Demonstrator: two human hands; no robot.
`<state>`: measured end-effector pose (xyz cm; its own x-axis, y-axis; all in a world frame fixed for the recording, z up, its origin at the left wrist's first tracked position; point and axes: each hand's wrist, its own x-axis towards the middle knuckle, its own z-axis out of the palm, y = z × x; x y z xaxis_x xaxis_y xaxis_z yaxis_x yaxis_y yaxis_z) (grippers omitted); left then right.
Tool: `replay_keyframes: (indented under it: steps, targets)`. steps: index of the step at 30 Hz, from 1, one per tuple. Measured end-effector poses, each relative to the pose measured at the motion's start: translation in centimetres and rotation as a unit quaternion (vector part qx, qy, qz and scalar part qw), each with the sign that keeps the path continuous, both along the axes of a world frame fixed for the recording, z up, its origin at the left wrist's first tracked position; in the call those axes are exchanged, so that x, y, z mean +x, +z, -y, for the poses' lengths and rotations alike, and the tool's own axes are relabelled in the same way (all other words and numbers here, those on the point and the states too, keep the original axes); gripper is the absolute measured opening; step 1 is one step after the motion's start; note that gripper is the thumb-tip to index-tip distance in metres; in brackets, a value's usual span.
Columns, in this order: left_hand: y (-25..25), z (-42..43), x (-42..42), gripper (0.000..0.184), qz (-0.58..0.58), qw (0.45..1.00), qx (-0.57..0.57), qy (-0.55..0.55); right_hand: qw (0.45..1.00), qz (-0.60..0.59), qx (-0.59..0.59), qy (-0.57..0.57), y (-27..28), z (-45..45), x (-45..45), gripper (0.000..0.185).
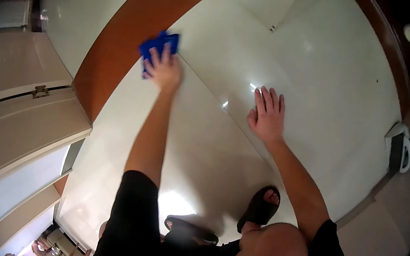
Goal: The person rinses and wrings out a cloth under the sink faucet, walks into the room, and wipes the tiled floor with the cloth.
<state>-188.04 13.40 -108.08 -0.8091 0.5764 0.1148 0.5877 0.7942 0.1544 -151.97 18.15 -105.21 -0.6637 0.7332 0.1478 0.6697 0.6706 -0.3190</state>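
My left hand (165,74) presses down on a blue cloth (149,47), its fingers spread over the fabric. The cloth is slightly blurred and lies bunched where the pale tiled floor (203,143) meets a reddish-brown floor strip (118,39). To the right, my right hand (270,118) rests on the glossy tiles with its fingers extended and nothing in it. What lies under my left palm is hidden.
Dark slippers (260,208) are on my feet below. Cabinets with a hinged door (22,99) line the left side. A white-handled object (400,147) stands at the right edge, and a white panel corner (263,1) juts in at the top.
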Motion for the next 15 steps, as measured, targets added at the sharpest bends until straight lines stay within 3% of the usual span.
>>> replay_keyframes:
  steps: [3, 6, 9, 11, 15]
  targets:
    - [1.4, -2.2, 10.2, 0.049, -0.035, 0.977, 0.056, -0.203, 1.000, -0.013, -0.011, 0.000, 0.1, 0.2, 0.0, 0.063]
    - [2.4, 1.0, 18.8, 0.054, 0.068, 0.913, 0.076, -0.394, 0.996, -0.074, -0.052, 0.006, -0.6, -0.4, 1.4, 0.064]
    - [2.1, 5.5, 19.7, 0.054, 0.067, 0.878, 0.082, -0.466, 0.988, -0.139, -0.060, 0.002, 0.3, -0.2, 1.8, 0.063]
    - [3.3, 6.3, 15.1, 0.053, 0.049, 0.915, 0.002, -0.401, 0.988, -0.147, -0.054, 0.002, 0.8, 0.1, 1.7, 0.062]
    - [1.5, 12.5, -1.5, 0.052, -0.057, 0.988, -0.001, -0.145, 0.994, -0.104, -0.034, 0.003, -0.5, 0.3, 1.5, 0.057]
